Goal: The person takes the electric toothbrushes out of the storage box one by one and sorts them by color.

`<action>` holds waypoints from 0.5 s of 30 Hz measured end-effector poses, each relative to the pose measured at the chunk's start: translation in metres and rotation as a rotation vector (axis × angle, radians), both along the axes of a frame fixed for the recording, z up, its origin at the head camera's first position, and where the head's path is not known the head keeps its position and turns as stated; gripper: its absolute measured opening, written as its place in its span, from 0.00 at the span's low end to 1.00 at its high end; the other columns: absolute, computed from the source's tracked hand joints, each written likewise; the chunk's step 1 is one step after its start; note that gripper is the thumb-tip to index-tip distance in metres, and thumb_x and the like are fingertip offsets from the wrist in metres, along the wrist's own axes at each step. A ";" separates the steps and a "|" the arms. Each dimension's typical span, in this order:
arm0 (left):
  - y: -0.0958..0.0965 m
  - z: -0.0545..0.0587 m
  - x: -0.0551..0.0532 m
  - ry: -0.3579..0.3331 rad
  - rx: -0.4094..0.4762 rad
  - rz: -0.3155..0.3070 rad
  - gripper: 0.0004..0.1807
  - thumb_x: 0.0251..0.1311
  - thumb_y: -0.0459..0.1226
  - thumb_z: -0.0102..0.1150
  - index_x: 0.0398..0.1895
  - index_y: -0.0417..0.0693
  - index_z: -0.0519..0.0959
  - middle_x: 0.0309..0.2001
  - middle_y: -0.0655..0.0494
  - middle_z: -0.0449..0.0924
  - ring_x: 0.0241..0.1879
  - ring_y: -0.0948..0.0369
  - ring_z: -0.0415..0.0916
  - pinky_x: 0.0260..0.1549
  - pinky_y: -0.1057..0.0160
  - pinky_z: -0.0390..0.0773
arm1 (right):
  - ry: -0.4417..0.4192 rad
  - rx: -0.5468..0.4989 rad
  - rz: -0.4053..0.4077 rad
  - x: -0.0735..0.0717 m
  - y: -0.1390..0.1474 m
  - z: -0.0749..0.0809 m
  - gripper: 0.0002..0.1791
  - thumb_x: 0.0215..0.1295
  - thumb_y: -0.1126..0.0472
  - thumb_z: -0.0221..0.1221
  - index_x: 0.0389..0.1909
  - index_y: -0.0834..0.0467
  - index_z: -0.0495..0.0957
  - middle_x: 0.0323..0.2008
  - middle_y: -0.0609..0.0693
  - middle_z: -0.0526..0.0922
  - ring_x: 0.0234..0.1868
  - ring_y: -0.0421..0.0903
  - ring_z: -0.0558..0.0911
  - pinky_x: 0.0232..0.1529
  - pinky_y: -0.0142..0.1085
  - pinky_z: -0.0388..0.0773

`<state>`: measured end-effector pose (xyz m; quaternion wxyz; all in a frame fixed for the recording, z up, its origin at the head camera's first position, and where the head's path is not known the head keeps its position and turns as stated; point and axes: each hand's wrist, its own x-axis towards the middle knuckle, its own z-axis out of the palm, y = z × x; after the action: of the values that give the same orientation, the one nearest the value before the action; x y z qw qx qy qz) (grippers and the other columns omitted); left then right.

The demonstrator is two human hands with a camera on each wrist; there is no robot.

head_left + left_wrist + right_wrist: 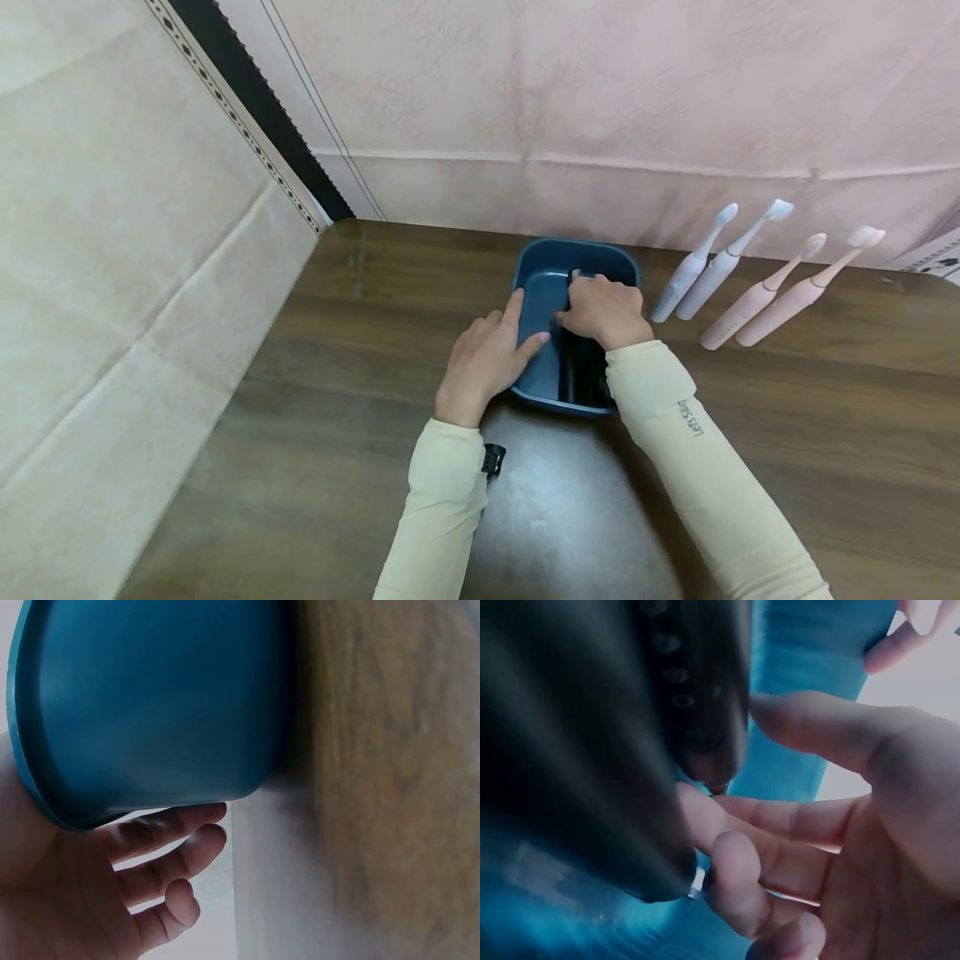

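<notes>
Two black handles (570, 371) run lengthwise inside the blue bin (543, 287), along its right half. My right hand (606, 308) reaches down at their far end, palm over them. From the right wrist I see my thumb against one side of the handle with the row of small icons (712, 697) and my forefinger curled in at its end, so those fingers are nearly closed and pinch it; how firmly, I cannot tell. My other fingers there are bent, near the tip of the second handle (577, 765).

My left hand (483, 362) holds the bin's left side, thumb over the rim and the rest outside, half open and loosely bent, the foremost touching the wall.

The bin sits on the wooden table (360, 375), near its back edge. Just right of it, two pale blue brushes (707, 287) stand upright, then two pink brushes (780, 312), heads up. Behind hangs a pale cloth (450, 83).
</notes>
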<state>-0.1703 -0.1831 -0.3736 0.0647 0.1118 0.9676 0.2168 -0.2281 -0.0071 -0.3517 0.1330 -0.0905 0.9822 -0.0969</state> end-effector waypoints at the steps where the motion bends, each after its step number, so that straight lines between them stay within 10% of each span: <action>1: 0.000 0.000 0.000 -0.002 0.001 0.000 0.42 0.74 0.58 0.50 0.83 0.53 0.49 0.58 0.44 0.77 0.50 0.50 0.75 0.52 0.51 0.77 | -0.002 -0.006 0.002 -0.001 0.000 -0.001 0.21 0.71 0.48 0.62 0.43 0.64 0.85 0.21 0.53 0.73 0.26 0.53 0.77 0.29 0.45 0.74; 4: 0.000 0.001 -0.001 -0.005 0.007 0.001 0.42 0.74 0.58 0.50 0.83 0.53 0.49 0.58 0.44 0.77 0.51 0.50 0.74 0.53 0.50 0.76 | -0.005 -0.010 0.012 -0.002 0.001 -0.002 0.18 0.70 0.48 0.62 0.28 0.59 0.83 0.19 0.51 0.71 0.26 0.52 0.77 0.29 0.44 0.72; 15: 0.001 0.001 0.000 -0.012 0.025 0.007 0.42 0.74 0.58 0.50 0.83 0.53 0.49 0.60 0.44 0.76 0.54 0.49 0.74 0.55 0.49 0.76 | -0.034 -0.036 0.025 -0.003 0.004 -0.004 0.19 0.70 0.51 0.63 0.21 0.57 0.80 0.17 0.50 0.70 0.24 0.51 0.77 0.27 0.41 0.71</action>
<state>-0.1700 -0.1817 -0.3731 0.0682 0.1079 0.9648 0.2299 -0.2314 -0.0030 -0.3558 0.1492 -0.1034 0.9767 -0.1144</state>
